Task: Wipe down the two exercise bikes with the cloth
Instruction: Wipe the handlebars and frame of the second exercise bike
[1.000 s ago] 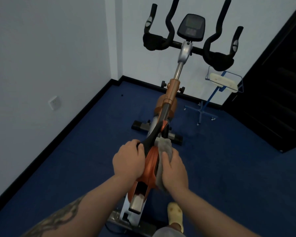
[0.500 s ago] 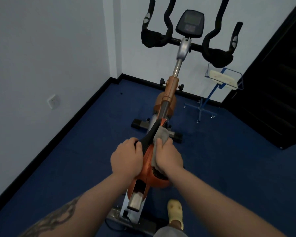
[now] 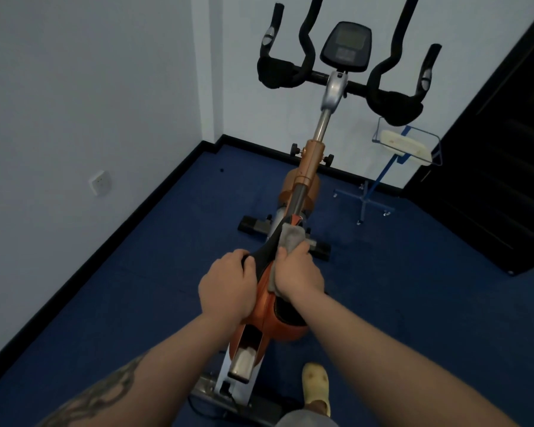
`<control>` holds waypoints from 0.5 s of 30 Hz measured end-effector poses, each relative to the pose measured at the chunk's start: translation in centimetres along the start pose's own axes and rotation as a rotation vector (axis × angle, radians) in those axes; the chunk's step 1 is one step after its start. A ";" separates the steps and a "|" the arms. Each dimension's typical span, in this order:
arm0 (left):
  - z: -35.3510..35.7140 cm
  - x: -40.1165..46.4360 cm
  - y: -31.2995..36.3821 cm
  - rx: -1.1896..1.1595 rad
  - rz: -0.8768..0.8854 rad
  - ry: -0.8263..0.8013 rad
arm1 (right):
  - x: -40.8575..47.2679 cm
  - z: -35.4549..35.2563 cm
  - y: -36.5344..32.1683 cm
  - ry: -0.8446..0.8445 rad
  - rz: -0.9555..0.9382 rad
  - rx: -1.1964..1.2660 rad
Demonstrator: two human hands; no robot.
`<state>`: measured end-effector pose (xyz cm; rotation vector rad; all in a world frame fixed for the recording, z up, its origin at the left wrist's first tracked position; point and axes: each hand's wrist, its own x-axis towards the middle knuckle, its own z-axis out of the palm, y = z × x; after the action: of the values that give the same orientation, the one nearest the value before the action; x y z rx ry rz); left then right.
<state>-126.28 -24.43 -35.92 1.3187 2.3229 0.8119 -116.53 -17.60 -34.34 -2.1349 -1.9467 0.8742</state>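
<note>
Your forearms hide much of the bike (image 3: 309,171) frame below the saddle (image 3: 267,257), the tips of the handlebars (image 3: 395,100) are cut off at the top edge, and only one bike is in view. Your left hand (image 3: 225,288) curls its fingers around the left side of the narrow black saddle, while your right hand (image 3: 299,272) grips the grey cloth (image 3: 292,238) and presses it on the saddle's right side, near its nose. The cloth looks soft and crumpled, the orange body under the saddle smooth and glossy, the floor (image 3: 105,303) dull blue
</note>
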 end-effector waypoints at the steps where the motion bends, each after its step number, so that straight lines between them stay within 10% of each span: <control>1: 0.0 -0.1 -0.1 0.000 0.001 0.000 | -0.6 0.1 0.4 0.008 -0.034 -0.008; 15: 0.0 -0.1 0.0 -0.014 -0.002 -0.005 | -1.5 0.2 1.2 0.038 -0.092 -0.031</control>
<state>-126.25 -24.51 -35.92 1.3105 2.3104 0.8215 -115.60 -19.26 -34.55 -2.0447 -2.0347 0.7870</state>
